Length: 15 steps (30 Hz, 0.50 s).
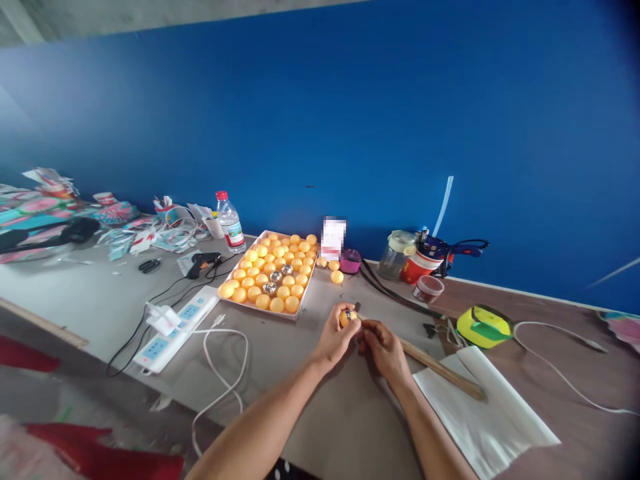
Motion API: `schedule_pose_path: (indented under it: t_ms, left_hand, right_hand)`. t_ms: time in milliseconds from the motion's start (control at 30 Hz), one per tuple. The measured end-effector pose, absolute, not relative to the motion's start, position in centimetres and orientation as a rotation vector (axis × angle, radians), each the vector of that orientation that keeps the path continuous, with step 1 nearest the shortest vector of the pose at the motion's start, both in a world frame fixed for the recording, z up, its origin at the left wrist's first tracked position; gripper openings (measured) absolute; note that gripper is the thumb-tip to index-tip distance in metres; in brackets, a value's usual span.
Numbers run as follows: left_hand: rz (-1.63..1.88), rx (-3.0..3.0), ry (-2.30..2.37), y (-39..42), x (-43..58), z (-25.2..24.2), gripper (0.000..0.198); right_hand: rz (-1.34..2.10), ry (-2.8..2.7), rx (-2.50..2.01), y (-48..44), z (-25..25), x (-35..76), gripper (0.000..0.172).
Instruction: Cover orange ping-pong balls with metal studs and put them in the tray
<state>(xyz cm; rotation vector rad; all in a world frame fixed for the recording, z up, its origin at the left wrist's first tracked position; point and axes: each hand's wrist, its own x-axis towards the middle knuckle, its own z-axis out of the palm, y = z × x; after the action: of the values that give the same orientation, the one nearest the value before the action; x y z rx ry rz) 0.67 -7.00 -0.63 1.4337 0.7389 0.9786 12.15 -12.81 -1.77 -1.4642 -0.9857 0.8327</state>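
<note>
Near the middle of the table, my left hand [336,339] is closed around an orange ball [349,318] that has a dark and silvery patch on it. Close to its right, my right hand [383,347] has its fingers pinched together; what they hold, if anything, is too small to tell. A long wooden stick [440,368] lies behind the right hand, partly over a white sheet [493,417]. Left of the hands, a shallow box [299,316] holds several orange balls and a few silvery ones. Loose orange balls [337,277] sit beyond the hands.
A white power strip [173,333] with cables, a glue gun [203,264] and a water bottle [231,223] are at left. A glass jar [397,255], a red cup [421,268], a small tub [429,289] and a yellow-green roll [484,327] stand at right. A blue wall rises behind.
</note>
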Motion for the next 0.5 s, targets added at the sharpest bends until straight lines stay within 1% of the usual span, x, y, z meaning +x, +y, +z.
schedule_pose_path:
  t_ms: [67,133,300,500]
  left_hand:
    - [0.992,1.190,0.772,-6.50,0.80,-0.72,0.036]
    - [1.018,1.078,0.806,-6.13,0.93,-0.77,0.035]
    - [1.015,1.118,0.815,-6.17,1.12,-0.44,0.032]
    - [0.945,1.179,0.802,-6.23,1.20,-0.39,0.032]
  right_hand:
    - [0.846,-0.969,-1.451,-12.76,-2.05,12.13,0.026]
    - [0.840,-0.956,-1.445,-12.67,-2.27,12.11,0.025]
    - [0.838,-0.936,-1.452,-12.55,-2.20,11.93,0.024]
    - [0.826,-0.954,-1.463,-12.64,-2.23,11.93,0.027]
